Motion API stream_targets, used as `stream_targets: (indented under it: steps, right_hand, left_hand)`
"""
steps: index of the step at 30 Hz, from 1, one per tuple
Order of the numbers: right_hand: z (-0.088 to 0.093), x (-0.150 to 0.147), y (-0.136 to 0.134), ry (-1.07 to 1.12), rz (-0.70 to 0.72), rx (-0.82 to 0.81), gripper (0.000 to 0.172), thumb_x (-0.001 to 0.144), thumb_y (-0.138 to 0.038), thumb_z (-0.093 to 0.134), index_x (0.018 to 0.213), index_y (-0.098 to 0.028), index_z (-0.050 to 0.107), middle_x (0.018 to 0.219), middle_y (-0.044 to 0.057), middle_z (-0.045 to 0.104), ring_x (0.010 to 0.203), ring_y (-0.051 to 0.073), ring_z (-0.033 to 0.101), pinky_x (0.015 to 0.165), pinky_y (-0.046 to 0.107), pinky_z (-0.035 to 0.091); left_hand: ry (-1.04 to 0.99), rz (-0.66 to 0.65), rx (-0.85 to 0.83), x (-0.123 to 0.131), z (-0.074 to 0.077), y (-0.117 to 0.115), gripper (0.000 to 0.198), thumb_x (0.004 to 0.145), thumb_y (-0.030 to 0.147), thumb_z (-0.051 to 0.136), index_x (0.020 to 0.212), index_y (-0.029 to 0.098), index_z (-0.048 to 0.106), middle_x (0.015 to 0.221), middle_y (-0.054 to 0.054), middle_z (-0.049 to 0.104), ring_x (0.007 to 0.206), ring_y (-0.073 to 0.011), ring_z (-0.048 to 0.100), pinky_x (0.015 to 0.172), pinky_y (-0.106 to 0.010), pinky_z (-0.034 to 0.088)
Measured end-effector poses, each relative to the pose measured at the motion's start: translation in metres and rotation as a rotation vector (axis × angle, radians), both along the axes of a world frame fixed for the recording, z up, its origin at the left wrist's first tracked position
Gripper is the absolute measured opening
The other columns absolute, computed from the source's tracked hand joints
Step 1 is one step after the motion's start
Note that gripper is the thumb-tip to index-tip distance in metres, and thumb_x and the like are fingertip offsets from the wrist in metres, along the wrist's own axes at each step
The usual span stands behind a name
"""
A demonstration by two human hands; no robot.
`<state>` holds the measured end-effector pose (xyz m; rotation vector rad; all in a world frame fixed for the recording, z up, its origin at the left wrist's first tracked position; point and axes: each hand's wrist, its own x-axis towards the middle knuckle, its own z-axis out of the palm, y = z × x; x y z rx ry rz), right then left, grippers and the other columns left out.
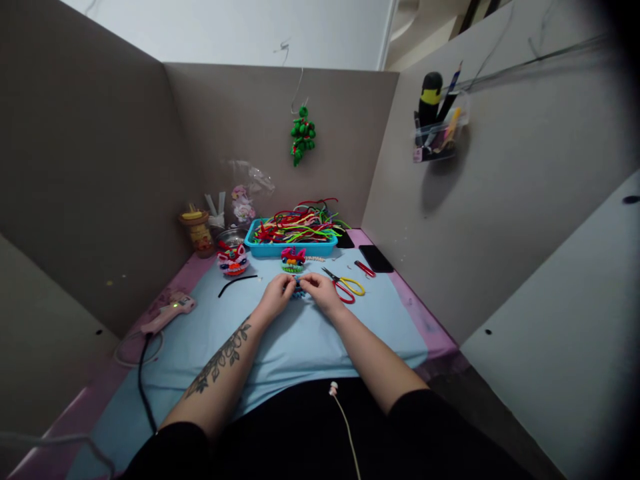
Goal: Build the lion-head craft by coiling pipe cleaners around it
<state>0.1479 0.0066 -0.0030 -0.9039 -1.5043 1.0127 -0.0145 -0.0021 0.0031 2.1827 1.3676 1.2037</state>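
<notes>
A small blue fuzzy piece (299,293) sits between my two hands, low over the light blue cloth. My left hand (277,295) pinches its left side with closed fingers. From the right, my right hand (321,292) grips it between thumb and fingers. My fingers cover most of the piece. Just behind my hands stands a small colourful figure (293,260) with pink, orange and green parts. Another figure in red, pink and orange (233,261) rests further left. Scissors with red and yellow handles (349,287) lie open beside my right hand.
A blue tray (293,249) heaped with coloured fuzzy stems is at the back. A black stem (237,281) and a pink glue gun (169,315) with its cable lie left. On the right are a red cutter (365,269) and a black phone (376,259). Partition walls surround the table.
</notes>
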Motion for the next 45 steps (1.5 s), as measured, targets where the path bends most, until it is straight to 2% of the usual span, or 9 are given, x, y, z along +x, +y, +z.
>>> stream_targets:
  steps: [4,9,14,23,32,36,45]
  right_hand:
    - [0.004,0.007,-0.001,-0.198,-0.168,0.241,0.013,0.076,-0.027,0.059,0.080,-0.018,0.067,0.082,0.003,0.062,0.068,0.014,0.052,0.065,0.026,0.043]
    - [0.005,0.008,-0.004,-0.329,-0.117,0.348,0.010,0.077,-0.021,0.058,0.073,-0.019,0.068,0.077,0.002,0.060,0.072,0.014,0.054,0.070,0.026,0.042]
    - [0.006,0.004,-0.005,-0.333,-0.098,0.335,0.013,0.078,-0.021,0.055,0.071,-0.019,0.066,0.075,0.002,0.059,0.072,0.014,0.054,0.069,0.026,0.042]
    - [0.006,0.001,-0.003,-0.233,-0.076,0.190,0.013,0.075,-0.026,0.058,0.068,-0.018,0.065,0.071,0.001,0.059,0.068,0.014,0.053,0.065,0.026,0.041]
    - [0.007,-0.003,-0.007,-0.301,-0.112,0.210,0.011,0.074,-0.023,0.058,0.064,-0.018,0.062,0.068,0.000,0.055,0.066,0.013,0.051,0.064,0.025,0.041]
    - [0.008,-0.003,-0.008,-0.327,-0.121,0.215,0.008,0.073,-0.023,0.060,0.069,-0.019,0.065,0.072,0.000,0.057,0.065,0.013,0.051,0.064,0.026,0.041]
    - [0.004,0.004,-0.003,-0.401,-0.070,0.277,0.011,0.076,-0.021,0.056,0.070,-0.020,0.065,0.073,0.001,0.057,0.068,0.014,0.052,0.068,0.026,0.041]
  left_hand:
    - [0.109,0.013,0.002,-0.002,0.000,-0.001,0.015,0.085,0.024,0.046,0.076,0.017,0.056,0.075,-0.003,0.058,0.073,-0.0162,0.053,0.069,-0.027,0.042]
    - [0.191,0.015,-0.011,0.000,0.003,-0.006,0.014,0.085,0.024,0.045,0.078,0.019,0.056,0.079,-0.004,0.058,0.076,-0.0178,0.053,0.070,-0.029,0.042]
    - [0.147,0.001,-0.005,0.002,0.002,-0.006,0.015,0.086,0.024,0.044,0.078,0.018,0.055,0.078,-0.004,0.057,0.075,-0.0175,0.052,0.070,-0.029,0.042]
    - [0.089,0.017,0.014,0.001,0.000,-0.002,0.015,0.086,0.024,0.044,0.079,0.018,0.056,0.078,-0.004,0.058,0.075,-0.0169,0.052,0.070,-0.029,0.042]
    - [0.091,0.005,-0.005,0.001,0.000,-0.003,0.015,0.085,0.023,0.044,0.077,0.018,0.055,0.077,-0.004,0.057,0.073,-0.0169,0.051,0.069,-0.029,0.041]
    - [0.131,0.003,-0.018,0.001,0.000,-0.003,0.014,0.085,0.022,0.045,0.078,0.018,0.056,0.079,-0.004,0.057,0.075,-0.0172,0.052,0.070,-0.029,0.042]
    - [0.112,-0.068,-0.013,-0.001,0.001,-0.003,0.018,0.087,0.025,0.044,0.081,0.018,0.060,0.081,-0.006,0.061,0.077,-0.0177,0.054,0.073,-0.030,0.044]
